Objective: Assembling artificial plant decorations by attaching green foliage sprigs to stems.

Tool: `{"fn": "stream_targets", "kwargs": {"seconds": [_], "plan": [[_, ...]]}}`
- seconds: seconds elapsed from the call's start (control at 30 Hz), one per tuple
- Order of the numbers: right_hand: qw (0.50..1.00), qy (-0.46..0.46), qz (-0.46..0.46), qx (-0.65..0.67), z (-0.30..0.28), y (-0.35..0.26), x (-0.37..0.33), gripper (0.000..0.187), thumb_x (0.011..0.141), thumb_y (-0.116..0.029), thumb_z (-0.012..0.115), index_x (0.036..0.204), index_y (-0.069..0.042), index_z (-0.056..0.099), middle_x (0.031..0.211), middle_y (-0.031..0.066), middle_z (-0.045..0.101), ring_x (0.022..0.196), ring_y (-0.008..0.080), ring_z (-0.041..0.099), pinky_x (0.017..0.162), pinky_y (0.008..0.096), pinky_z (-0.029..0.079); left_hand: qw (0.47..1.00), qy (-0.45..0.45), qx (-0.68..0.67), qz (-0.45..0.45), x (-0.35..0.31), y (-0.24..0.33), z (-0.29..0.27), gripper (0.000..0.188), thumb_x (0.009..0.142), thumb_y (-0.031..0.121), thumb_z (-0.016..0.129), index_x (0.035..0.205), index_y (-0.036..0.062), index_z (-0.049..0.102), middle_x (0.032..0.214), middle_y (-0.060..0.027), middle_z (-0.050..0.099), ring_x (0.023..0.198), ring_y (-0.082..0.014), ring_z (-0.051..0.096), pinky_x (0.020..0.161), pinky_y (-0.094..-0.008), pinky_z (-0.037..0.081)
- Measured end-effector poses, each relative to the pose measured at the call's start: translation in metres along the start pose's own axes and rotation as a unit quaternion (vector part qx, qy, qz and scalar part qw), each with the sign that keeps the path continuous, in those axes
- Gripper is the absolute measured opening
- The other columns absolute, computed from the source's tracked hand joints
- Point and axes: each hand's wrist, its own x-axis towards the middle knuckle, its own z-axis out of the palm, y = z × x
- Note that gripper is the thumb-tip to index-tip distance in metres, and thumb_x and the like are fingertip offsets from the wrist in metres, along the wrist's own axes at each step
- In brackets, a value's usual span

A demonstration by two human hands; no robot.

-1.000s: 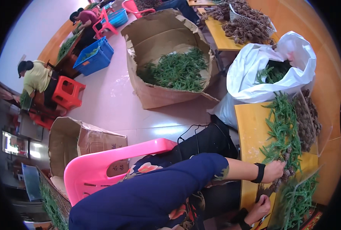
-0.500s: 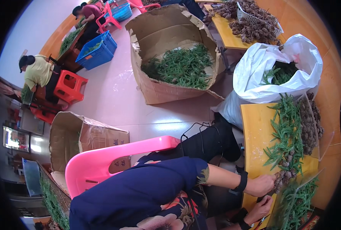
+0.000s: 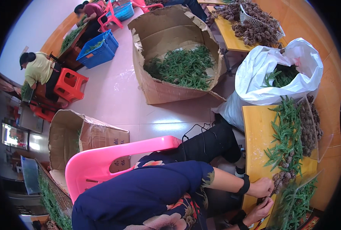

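The left hand (image 3: 261, 187) is curling its fingers inward, tips bunched, just left of a cluster of brown pine cones (image 3: 282, 178); whether it is grasping anything, I cannot tell. Nearer, the right hand (image 3: 259, 209) is bringing thumb and fingers together just beside the left; anything between them is too small to make out. Both are working over the near end of the yellow surface (image 3: 256, 130).

The cones are lying to the right of the left hand and slightly farther off, so the left is the closer of the two. Beyond them a strip of green sprigs (image 3: 286, 132) is stretching away, its long axis running near to far along the surface toward a white sack (image 3: 251, 78). A clear panel (image 3: 311, 176) is slanting to the right of both hands.
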Motion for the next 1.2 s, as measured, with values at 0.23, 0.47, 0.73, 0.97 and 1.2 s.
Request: {"fn": "stream_targets", "kwargs": {"seconds": [0.23, 0.47, 0.73, 0.97, 1.2], "plan": [[1.000, -0.015, -0.002, -0.014, -0.005, 0.008, -0.007, 0.022, 0.098, -0.021, 0.048, 0.096, 0.000, 0.056, 0.084, 0.0167, 0.059, 0.077, 0.0343, 0.058, 0.071, 0.0403, 0.046, 0.997, 0.003, 0.076, 0.032, -0.001, -0.010, 0.008, 0.007, 0.061, 0.004, 0.065, 0.057, 0.0004, 0.060, 0.055, -0.0178, 0.058, 0.052, -0.0345, 0.058, 0.051, -0.0416, 0.047], [0.998, -0.027, 0.046, 0.044, -0.005, 0.011, -0.010, 0.025, 0.098, -0.024, 0.049, 0.094, 0.001, 0.055, 0.083, 0.0161, 0.059, 0.077, 0.0333, 0.058, 0.071, 0.0403, 0.045, 0.997, -0.005, 0.067, 0.042, -0.005, -0.002, 0.007, 0.007, 0.062, 0.004, 0.064, 0.058, -0.0005, 0.061, 0.056, -0.0188, 0.058, 0.054, -0.0347, 0.059, 0.053, -0.0420, 0.047], [0.995, -0.026, 0.039, 0.089, -0.008, 0.011, -0.015, 0.024, 0.098, -0.022, 0.051, 0.096, 0.001, 0.057, 0.085, 0.0144, 0.060, 0.077, 0.0289, 0.058, 0.070, 0.0377, 0.046, 0.997, -0.005, 0.007, 0.078, -0.015, 0.016, -0.003, 0.009, 0.068, 0.006, 0.062, 0.063, -0.0018, 0.062, 0.060, -0.0186, 0.059, 0.059, -0.0345, 0.061, 0.056, -0.0419, 0.047], [0.991, -0.030, 0.027, 0.129, -0.006, -0.007, -0.020, 0.023, 0.098, -0.021, 0.052, 0.098, 0.001, 0.059, 0.086, 0.0130, 0.061, 0.077, 0.0250, 0.058, 0.068, 0.0353, 0.047, 0.998, 0.014, -0.041, 0.035, -0.017, 0.039, -0.020, 0.010, 0.072, 0.007, 0.062, 0.070, -0.0022, 0.060, 0.066, -0.0198, 0.060, 0.066, -0.0362, 0.061, 0.061, -0.0440, 0.047], [0.987, -0.021, 0.030, 0.158, -0.025, -0.009, -0.012, 0.022, 0.098, -0.019, 0.053, 0.100, 0.001, 0.060, 0.088, 0.0115, 0.062, 0.077, 0.0211, 0.059, 0.067, 0.0330, 0.048, 0.997, 0.053, -0.037, 0.041, -0.004, 0.033, -0.006, 0.011, 0.075, 0.010, 0.060, 0.072, -0.0005, 0.059, 0.071, -0.0187, 0.061, 0.073, -0.0369, 0.061, 0.066, -0.0446, 0.046]]}}
